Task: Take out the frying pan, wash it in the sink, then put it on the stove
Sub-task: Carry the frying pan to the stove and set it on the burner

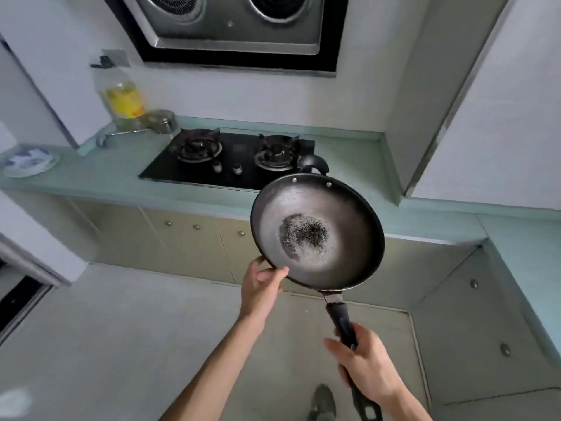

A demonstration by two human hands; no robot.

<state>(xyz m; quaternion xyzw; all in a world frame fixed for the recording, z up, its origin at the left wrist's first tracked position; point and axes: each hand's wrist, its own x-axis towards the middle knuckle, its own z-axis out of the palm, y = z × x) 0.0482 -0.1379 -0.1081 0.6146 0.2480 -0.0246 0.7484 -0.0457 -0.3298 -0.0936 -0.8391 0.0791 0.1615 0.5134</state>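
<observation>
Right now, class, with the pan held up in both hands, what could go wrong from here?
1. The pan is tilted, so the dark gritty patch in its middle may slide out onto the floor.
2. The left hand pinches only the rim; if it slips, the right hand on the handle bears all the weight.
3. The pan's far edge hangs near the stove and could knock it.

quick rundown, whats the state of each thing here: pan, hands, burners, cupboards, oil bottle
frying pan: held in the air in front of the stove, dark specks in its middle
right hand: closed on the pan's handle
left hand: gripping the pan's rim
stove: both burners bare, no flame visible
cupboard doors: shut
oil bottle: upright, partly full
</observation>
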